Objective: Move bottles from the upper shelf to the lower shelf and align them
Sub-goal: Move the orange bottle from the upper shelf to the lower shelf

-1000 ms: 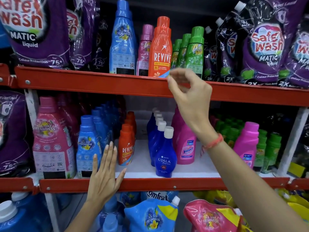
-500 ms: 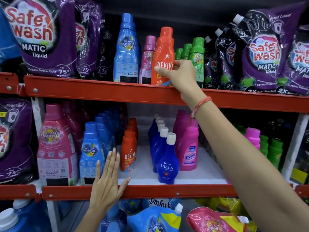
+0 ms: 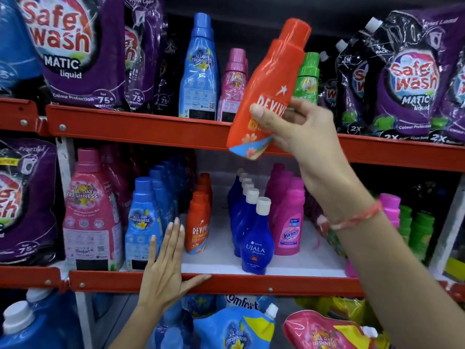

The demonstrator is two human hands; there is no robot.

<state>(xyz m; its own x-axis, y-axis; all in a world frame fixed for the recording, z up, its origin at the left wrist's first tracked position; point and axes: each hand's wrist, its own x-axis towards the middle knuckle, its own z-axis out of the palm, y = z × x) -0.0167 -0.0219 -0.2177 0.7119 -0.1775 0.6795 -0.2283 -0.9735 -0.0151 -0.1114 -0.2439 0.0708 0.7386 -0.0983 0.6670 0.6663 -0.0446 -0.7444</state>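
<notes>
My right hand [image 3: 299,127] grips an orange Revive bottle [image 3: 270,79] around its lower body. The bottle is tilted, cap to the upper right, and hangs in front of the upper shelf's red rail [image 3: 141,127]. My left hand [image 3: 166,268] lies flat and open against the lower shelf's red rail [image 3: 251,285], fingers pointing up beside a blue All Day Freshness bottle [image 3: 142,222]. On the lower shelf a row of smaller orange Revive bottles [image 3: 198,222] runs back from the front edge.
On the upper shelf stand a blue bottle [image 3: 200,69], a pink bottle [image 3: 232,86], green bottles [image 3: 307,79] and purple Safe Wash pouches [image 3: 412,79]. The lower shelf holds dark blue Ujala bottles [image 3: 255,238], pink Vanish bottles [image 3: 289,222] and a big pink bottle [image 3: 90,212].
My right hand closed on the orange Revive bottle, lifted it off the upper shelf and tilted it forward. My left hand stayed on the lower rail.
</notes>
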